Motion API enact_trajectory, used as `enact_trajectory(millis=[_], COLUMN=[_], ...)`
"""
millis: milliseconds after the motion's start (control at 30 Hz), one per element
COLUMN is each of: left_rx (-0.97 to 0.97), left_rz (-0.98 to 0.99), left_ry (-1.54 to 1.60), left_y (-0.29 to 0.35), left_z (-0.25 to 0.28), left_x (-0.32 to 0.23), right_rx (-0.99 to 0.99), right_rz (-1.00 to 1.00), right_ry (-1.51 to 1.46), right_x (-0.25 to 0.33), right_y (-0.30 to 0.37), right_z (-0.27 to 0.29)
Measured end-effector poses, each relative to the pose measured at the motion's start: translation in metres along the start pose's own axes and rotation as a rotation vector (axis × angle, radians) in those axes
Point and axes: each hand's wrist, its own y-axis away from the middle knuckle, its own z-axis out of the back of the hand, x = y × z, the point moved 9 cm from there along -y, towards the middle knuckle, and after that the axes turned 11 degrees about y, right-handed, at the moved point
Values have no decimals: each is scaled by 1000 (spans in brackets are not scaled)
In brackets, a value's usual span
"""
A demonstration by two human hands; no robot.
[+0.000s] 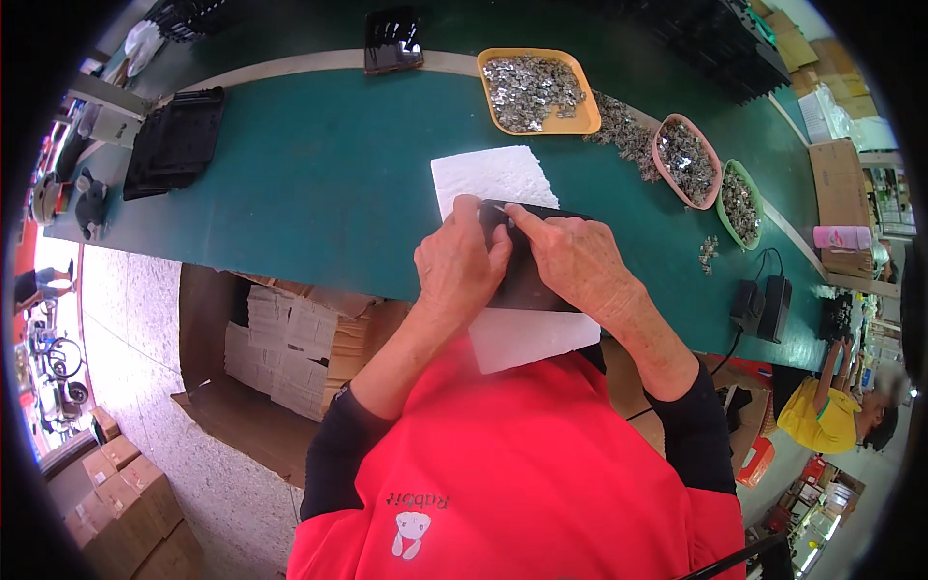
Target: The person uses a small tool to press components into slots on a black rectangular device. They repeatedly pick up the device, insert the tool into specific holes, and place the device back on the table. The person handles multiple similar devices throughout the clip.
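A dark, smooth plastic panel [530, 275] lies at the near edge of the green worktable, under both my hands. My left hand [456, 256] is closed at the panel's far left corner, thumb and fingertips bent against it. From the other side my right hand [583, 263] grips the panel, its index finger stretched to the same corner and the other fingers curled. A tiny pale glint shows between the fingertips; what it is I cannot tell. Beneath the panel, a white foam sheet [493, 176] sticks out on the far side and a white sheet [535, 338] on the near side.
Small metal clips fill a yellow tray [496, 106], a pink basket [715, 159] and a green basket [759, 217]; a loose clip pile [623, 135] lies between. Black trays [174, 140] sit left. Black power adapters [775, 309] lie right. An open carton [208, 387] stands below.
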Motion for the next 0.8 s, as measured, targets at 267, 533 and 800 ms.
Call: enact_trajectory(millis=[267, 533, 800], left_rx=[11, 26, 25], left_rz=[6, 9, -36], left_ry=[10, 16, 28], left_y=[-1, -1, -1], left_z=[-1, 0, -2], left_x=[2, 1, -1], right_rx=[59, 197, 332], right_rz=[-11, 36, 16], right_ry=[60, 140, 166], right_x=[6, 8, 7], right_y=[-5, -14, -23], right_z=[4, 8, 7])
